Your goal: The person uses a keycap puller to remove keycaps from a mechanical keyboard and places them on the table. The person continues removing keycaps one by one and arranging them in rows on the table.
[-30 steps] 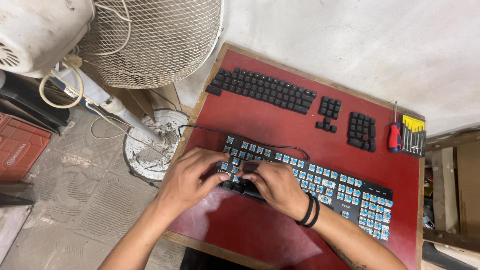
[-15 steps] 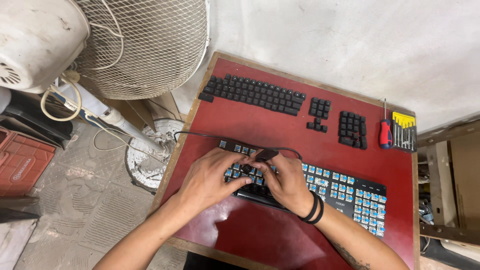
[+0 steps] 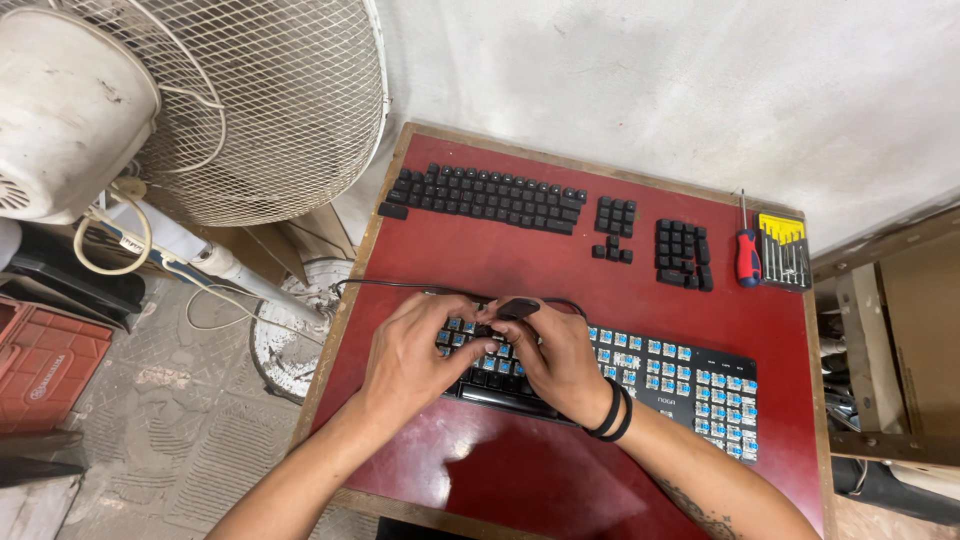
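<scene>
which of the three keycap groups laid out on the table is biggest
The long block of black keycaps at far left; the middle cluster and the right cluster are much smaller.

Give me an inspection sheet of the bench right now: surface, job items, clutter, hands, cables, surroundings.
Surface: red table top with a wooden rim, scuffed.
Job's things: black keyboard with caps off and blue switches exposed; removed keycaps laid out in rows along the far edge.
Clutter: red-handled screwdriver beside a small screwdriver set at the far right corner.
Hands: left hand and right hand are both on the keyboard's left end; the right pinches a small black piece.
Cables: black keyboard cable runs off the table's left edge.
Surroundings: white pedestal fan, red crate, wooden frame at right.
</scene>
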